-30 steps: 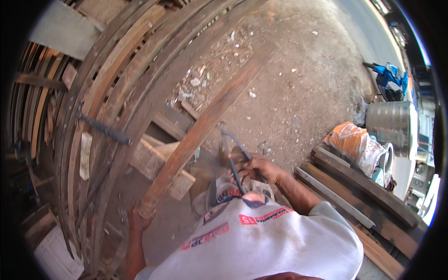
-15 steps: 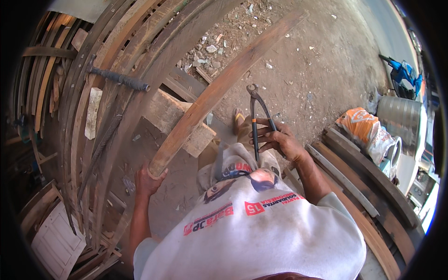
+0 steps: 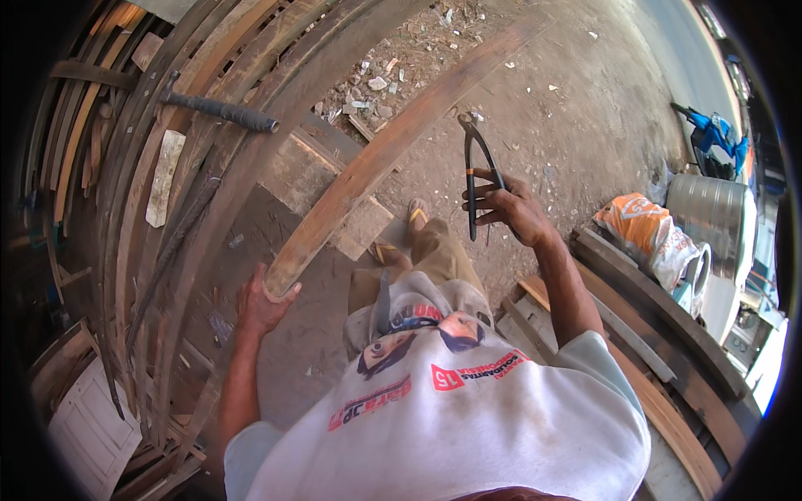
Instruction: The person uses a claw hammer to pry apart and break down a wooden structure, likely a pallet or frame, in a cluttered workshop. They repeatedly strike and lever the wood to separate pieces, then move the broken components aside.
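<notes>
Right fingers (image 3: 494, 199) grip farther forward than the gripping left fingers (image 3: 252, 285).

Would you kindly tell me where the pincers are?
In the head view, right of the wooden beam, the pincers are in the right hand.

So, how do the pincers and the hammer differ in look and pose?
The pincers are held in the right hand, while the hammer lies across the wooden beams. The pincers have two handles, spread apart; the hammer has one thick grip. An orange band shows on the pincers; none shows on the hammer. Both are mostly dark hand tools.
</notes>
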A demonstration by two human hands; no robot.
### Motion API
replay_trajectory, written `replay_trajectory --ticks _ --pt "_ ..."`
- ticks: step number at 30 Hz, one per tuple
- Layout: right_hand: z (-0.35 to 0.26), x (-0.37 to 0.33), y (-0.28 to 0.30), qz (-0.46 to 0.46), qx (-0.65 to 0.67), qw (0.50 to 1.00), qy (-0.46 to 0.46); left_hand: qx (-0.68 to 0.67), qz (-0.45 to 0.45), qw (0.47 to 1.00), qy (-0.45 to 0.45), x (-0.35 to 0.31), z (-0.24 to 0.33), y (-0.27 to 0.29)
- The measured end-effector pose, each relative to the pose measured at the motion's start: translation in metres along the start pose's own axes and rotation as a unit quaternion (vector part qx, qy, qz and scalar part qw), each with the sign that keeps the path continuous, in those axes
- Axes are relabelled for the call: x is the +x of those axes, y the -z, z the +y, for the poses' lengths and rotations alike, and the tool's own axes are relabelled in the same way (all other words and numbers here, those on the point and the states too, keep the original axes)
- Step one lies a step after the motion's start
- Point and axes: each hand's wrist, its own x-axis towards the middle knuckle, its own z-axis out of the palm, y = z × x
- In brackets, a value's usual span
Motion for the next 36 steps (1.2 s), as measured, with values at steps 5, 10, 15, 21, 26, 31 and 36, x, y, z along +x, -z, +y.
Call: replay_trajectory --ticks 5,10,15,21,26,31,36 --pt "-0.011 0.012 0.014 -0.014 -0.081 0.997 0.012 0.017 -0.007 1.000 0.016 -0.001 -0.020 -0.008" --pt "-0.027 0.017 0.034 -0.034 -0.149 0.988 0.001 0.058 -0.009 0.998 0.033 -0.001 -0.004 -0.001" --pt "-0.031 0.031 0.065 -0.111 -0.108 0.986 -0.055 0.040 -0.054 0.996 0.067 0.000 -0.014 -0.004" --pt "-0.027 0.036 0.054 -0.137 -0.048 0.979 -0.143 0.041 -0.053 0.996 0.065 0.008 -0.006 0.001" --pt "-0.001 0.025 -0.007 -0.013 0.079 0.990 -0.115 0.038 -0.032 0.998 0.030 0.009 -0.008 -0.003" --pt "0.022 0.024 -0.067 0.066 0.136 0.987 -0.055 0.028 -0.020 0.999 0.006 -0.003 -0.015 -0.007" --pt "0.035 0.050 -0.127 0.186 0.239 0.953 0.012 0.008 -0.043 0.999 -0.007 0.007 -0.005 0.003"
